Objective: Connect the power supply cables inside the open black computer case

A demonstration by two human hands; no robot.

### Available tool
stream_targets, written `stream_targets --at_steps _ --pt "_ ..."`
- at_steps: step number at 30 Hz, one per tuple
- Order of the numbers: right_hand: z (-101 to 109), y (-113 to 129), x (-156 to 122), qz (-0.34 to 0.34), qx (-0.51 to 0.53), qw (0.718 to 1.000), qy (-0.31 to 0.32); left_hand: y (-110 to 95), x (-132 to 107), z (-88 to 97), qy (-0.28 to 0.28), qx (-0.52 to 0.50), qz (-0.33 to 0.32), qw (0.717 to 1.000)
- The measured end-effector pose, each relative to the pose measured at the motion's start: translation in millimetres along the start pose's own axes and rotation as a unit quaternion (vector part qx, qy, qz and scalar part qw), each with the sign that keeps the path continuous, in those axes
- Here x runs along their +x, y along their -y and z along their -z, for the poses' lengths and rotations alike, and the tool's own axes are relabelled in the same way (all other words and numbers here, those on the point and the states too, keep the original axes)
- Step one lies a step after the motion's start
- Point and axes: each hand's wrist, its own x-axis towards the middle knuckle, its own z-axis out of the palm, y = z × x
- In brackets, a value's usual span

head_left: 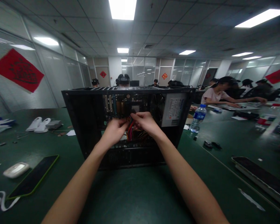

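Note:
An open black computer case [84, 124] lies on its side on the green table [140, 196], its inside facing me. Both my arms reach into it. My left hand [114, 130] and my right hand [146, 123] are closed in a pinch and meet at a bundle of red, yellow and black cables [132, 132] near the motherboard [120, 104]. What exactly the fingertips grip is hard to make out. A fan [157, 105] and a power supply [175, 109] sit at the case's right end.
A phone in a green case [34, 179] and a small white device [16, 169] lie at the left. A water bottle [198, 118] stands right of the case. A flat panel [263, 180] lies at the right. Other people sit at tables behind.

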Motion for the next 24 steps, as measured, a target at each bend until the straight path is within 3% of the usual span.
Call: stream_targets --at_steps 5,9,11,14,16,21,24 --pt "-4 -8 3 0.020 -0.007 1.000 -0.020 -3 0 -0.3 0.000 0.012 0.004 1.000" --pt "-2 -11 2 0.078 -0.133 0.987 -0.049 0 1 -2.0 0.015 -0.029 0.017 0.999" --pt "1 -13 -1 0.126 -0.246 0.957 -0.090 5 2 -4.7 0.020 -0.057 0.025 0.998" --pt "2 -17 -10 0.176 -0.400 0.885 -0.160 12 4 -8.8 0.025 -0.075 0.030 0.996" --pt "3 -21 -19 0.195 -0.477 0.841 -0.168 16 5 -10.5 0.032 -0.056 0.039 0.997" --pt "8 -24 -37 0.220 -0.623 0.749 -0.054 24 6 -16.6 0.063 -0.002 0.065 0.996" --pt "14 -23 -37 0.185 -0.644 0.742 -0.009 31 6 -24.7 0.066 0.039 0.066 0.995"
